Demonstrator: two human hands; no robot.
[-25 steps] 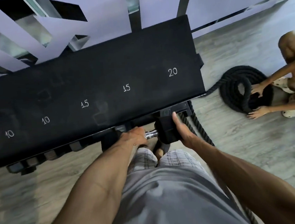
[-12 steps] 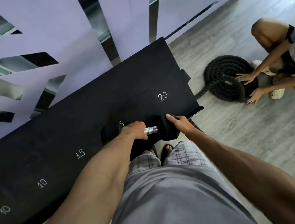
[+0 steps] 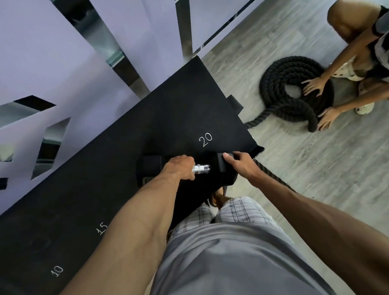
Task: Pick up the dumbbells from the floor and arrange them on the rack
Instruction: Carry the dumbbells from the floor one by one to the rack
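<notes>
The left hand [image 3: 183, 167] is wrapped in a fist around the chrome handle of a black hex dumbbell [image 3: 202, 169], covering most of the bar; only a short knurled stretch shows to the right of the knuckles. The right hand [image 3: 241, 164] curls over the top of the dumbbell's right head, thumb on the inner face and fingers over the far side, gripping it. The dumbbell is held level over the near edge of the rack [image 3: 124, 157], just below the white "20" mark [image 3: 205, 139]. Its left head overlaps the black top of the rack, while its right head sits close to the rack's right end, where the corner lip juts out.

The rack top is one long, flat black surface running diagonally from lower left to upper right, and it carries no other dumbbell. Four white marks can be read on it: two "10", one "15" and one "20". Grey wooden floor [image 3: 319, 172] lies open to the right of the rack. One coiled black battle rope [image 3: 287, 93] lies there, its tail trailing past the rack's end. A second person [image 3: 368, 68] crouches beside the coil with two hands flat on it
</notes>
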